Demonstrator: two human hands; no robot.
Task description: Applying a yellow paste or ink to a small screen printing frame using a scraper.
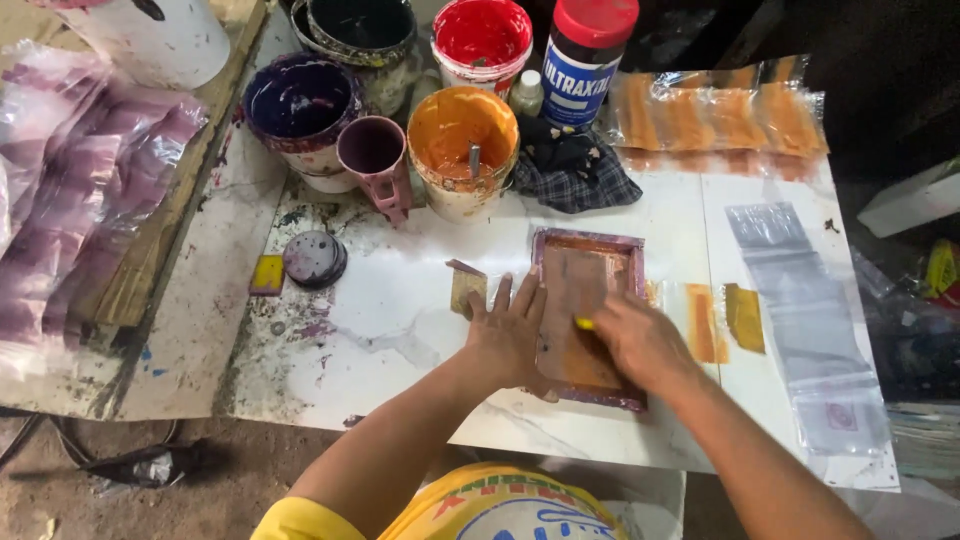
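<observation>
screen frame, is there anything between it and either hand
Nothing visible. The left hand lies flat on the screen frame's left edge, and the right hand is on the mesh, holding a small yellow tool against it.

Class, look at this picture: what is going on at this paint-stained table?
A person leans over a white, paint-stained table. The left hand presses flat on the edge of a small rectangular purple-framed printing screen smeared with orange ink. The right hand holds a small yellow tool against the mesh. Behind stand an orange paint bucket, a purple mug and clear plastic bags.
</observation>
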